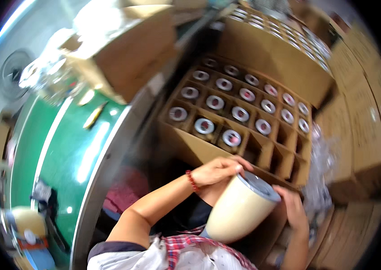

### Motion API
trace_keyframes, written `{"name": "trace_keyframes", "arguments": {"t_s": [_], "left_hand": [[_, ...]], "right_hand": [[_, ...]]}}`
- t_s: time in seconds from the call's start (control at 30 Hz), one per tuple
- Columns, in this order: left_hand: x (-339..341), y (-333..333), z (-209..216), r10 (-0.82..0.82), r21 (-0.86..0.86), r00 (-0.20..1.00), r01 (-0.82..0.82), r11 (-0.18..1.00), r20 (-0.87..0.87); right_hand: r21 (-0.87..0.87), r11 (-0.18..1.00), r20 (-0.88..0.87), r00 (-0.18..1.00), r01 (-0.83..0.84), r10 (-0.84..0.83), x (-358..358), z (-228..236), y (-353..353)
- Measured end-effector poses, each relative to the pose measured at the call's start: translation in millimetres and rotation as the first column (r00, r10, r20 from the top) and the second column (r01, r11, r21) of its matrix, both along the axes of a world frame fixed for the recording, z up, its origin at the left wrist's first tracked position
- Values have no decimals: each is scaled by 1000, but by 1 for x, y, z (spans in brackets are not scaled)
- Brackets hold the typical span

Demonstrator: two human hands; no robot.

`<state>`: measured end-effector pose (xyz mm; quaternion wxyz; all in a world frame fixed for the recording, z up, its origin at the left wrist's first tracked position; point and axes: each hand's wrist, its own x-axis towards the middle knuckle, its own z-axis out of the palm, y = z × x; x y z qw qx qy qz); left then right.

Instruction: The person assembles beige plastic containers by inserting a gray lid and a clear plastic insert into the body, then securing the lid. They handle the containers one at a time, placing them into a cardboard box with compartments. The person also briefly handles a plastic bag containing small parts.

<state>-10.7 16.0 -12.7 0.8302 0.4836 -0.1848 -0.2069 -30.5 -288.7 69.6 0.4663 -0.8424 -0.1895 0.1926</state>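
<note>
A cream-coloured cup with a silver lid (242, 206) is tilted in front of my chest. My left hand (219, 169), with a red bead bracelet at the wrist, grips its upper rim from the left. My right hand (295, 208) holds the lid end from the right. Just beyond stands a cardboard box with dividers (186, 141); many cells hold lidded cups (215, 102), and the cells nearest my hands are empty.
A green conveyor belt (71, 148) with a metal edge runs on the left, with a knife-like tool (95, 115) lying on it. Brown cartons (123, 49) sit above it. Another filled box (280, 54) stands behind, and more cartons (361, 112) on the right.
</note>
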Motion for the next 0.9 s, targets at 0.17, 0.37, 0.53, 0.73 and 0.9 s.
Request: {"name": "trace_keyframes", "arguments": {"t_s": [0.17,0.37,0.53,0.73,0.9], "left_hand": [[-19,-58,85,-35,473,609,-576,667,792],[-30,-74,80,-88,513,584,-620,594,807],[3,-5,16,-20,154,906,-49,987,422],[19,-2,-12,-139,-7,969,144,990,205],[-9,-46,83,-10,511,907,-228,829,421]], "right_hand": [[611,684,-728,623,400,286,76,-92,33],[877,379,-481,497,297,722,71,-116,79],[505,860,-506,833,75,225,38,-52,39],[275,959,-244,961,-61,131,29,-39,15],[668,600,-718,593,440,365,87,-116,38]]}}
